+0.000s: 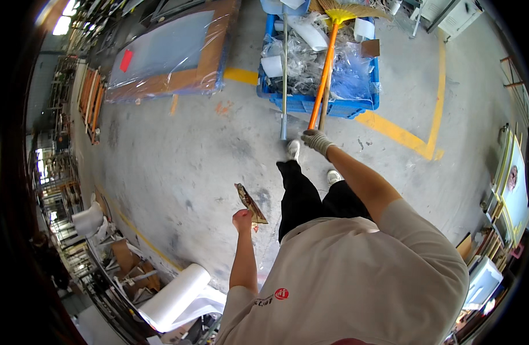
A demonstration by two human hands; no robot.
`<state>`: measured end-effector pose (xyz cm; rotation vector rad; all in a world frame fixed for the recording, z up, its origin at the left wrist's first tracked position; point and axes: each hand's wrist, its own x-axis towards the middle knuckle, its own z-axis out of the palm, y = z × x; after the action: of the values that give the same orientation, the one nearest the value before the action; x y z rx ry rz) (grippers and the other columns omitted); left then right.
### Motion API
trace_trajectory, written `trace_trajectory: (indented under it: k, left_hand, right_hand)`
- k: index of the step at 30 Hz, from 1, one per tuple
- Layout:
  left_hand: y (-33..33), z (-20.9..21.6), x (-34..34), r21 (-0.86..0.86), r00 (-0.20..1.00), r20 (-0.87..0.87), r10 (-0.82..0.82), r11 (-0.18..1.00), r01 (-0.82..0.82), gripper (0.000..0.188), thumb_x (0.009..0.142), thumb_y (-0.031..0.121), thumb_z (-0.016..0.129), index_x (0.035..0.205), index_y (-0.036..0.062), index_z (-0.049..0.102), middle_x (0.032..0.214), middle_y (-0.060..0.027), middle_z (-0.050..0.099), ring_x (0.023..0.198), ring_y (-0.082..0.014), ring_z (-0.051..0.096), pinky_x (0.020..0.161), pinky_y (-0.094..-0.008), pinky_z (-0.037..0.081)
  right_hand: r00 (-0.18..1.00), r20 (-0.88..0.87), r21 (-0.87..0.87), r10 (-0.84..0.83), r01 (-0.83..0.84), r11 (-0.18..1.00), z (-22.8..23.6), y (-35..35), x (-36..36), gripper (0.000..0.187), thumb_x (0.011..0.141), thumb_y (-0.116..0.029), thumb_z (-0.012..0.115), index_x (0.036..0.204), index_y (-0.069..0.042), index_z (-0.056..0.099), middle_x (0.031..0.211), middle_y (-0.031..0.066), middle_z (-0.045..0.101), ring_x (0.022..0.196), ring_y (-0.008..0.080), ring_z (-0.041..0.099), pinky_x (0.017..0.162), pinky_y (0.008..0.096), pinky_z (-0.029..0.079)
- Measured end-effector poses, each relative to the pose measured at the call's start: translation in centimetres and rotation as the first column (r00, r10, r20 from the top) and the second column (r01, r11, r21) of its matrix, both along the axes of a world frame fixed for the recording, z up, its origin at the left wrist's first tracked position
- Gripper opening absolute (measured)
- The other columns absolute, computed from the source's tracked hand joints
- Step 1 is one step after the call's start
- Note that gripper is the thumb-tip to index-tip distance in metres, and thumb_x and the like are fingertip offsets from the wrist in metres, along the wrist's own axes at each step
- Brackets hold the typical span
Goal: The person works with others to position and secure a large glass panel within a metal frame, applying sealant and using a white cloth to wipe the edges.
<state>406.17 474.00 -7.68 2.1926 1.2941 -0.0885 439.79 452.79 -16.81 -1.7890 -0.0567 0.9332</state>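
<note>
1. One clear-wrapped flat panel (161, 54) lay on the grey floor (161, 149), ahead and to the left.
2. Ahead stood a blue bin (353, 108), heaped with crumpled plastic film (301, 72).
3. An orange-handled broom (326, 69) stretched over the bin from the person's right hand, its yellow head at the far end.
4. A flat brownish piece (250, 202) was at the left hand, beside the dark-trousered legs.
5. The gloved right hand (317, 141) was curled round the broom's near end; whether it also held the brown stick (327, 98) alongside, I couldn't tell.
6. The bare left hand (242, 220) was closed on the brownish piece.
</note>
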Motion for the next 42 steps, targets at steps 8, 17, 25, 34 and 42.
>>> trace_trajectory:
  k: [8,17,25,34,42]
  left_hand:
    - [7.7,-2.0,26.0,-0.137,0.937,0.178,-0.300,0.935,0.326,0.018,0.070,0.016,0.068,0.077,-0.0002,0.065,0.066,-0.0081,0.064,0.060,-0.0137,0.059,0.060,-0.0264,0.047]
    - [9.9,-12.8,46.7,-0.873,0.998,0.039,0.041,0.488,0.014,0.008,0.075,0.003,0.062,0.080,-0.0031,0.063,0.069,-0.0025,0.060,0.060,-0.0102,0.057,0.050,-0.0228,0.042]
    - [8.3,-22.4,51.7,-0.597,0.984,-0.156,0.083,0.786,-0.161,0.011,0.067,0.003,0.065,0.075,-0.0043,0.063,0.074,-0.0140,0.064,0.061,-0.0241,0.061,0.054,-0.0348,0.048]
    - [9.3,-15.6,49.5,-0.645,0.936,0.349,-0.051,0.712,0.279,0.029,0.087,0.018,0.052,0.105,-0.0038,0.056,0.092,-0.0176,0.063,0.085,-0.0246,0.061,0.074,-0.0316,0.046]
    - [13.1,-7.9,38.6,-0.648,0.956,0.276,0.097,0.754,0.111,0.033,0.088,0.012,0.054,0.116,-0.0019,0.044,0.113,-0.0150,0.050,0.105,-0.0227,0.051,0.089,-0.0321,0.042]
  right_hand:
    - [0.990,-0.059,-0.150,-0.126,0.116,0.982,-5.6,8.8,5.0,0.048,0.071,-0.033,0.065,0.107,-0.002,0.056,0.097,0.0204,0.060,0.092,0.0328,0.059,0.083,0.0353,0.044]
    - [0.869,0.480,-0.294,-0.118,0.287,0.912,-0.6,13.9,12.1,0.050,0.070,-0.012,0.062,0.117,-0.008,0.045,0.117,0.0173,0.052,0.098,0.0389,0.053,0.083,0.0411,0.045]
    - [0.945,0.312,-0.327,0.094,0.014,0.945,-2.7,17.2,15.6,0.064,0.073,-0.006,0.059,0.131,-0.010,0.033,0.126,0.0167,0.043,0.101,0.0382,0.051,0.082,0.0408,0.046]
    - [0.931,0.155,-0.555,0.330,-0.194,0.809,-8.4,21.6,20.6,0.018,0.085,-0.014,0.045,0.095,-0.008,0.057,0.088,0.0170,0.063,0.081,0.0328,0.061,0.070,0.0400,0.049]
    - [0.964,-0.207,-0.575,0.166,-0.257,0.777,-16.0,25.4,21.1,0.027,0.086,-0.018,0.041,0.102,-0.013,0.061,0.109,0.0160,0.056,0.103,0.0288,0.054,0.086,0.0344,0.044]
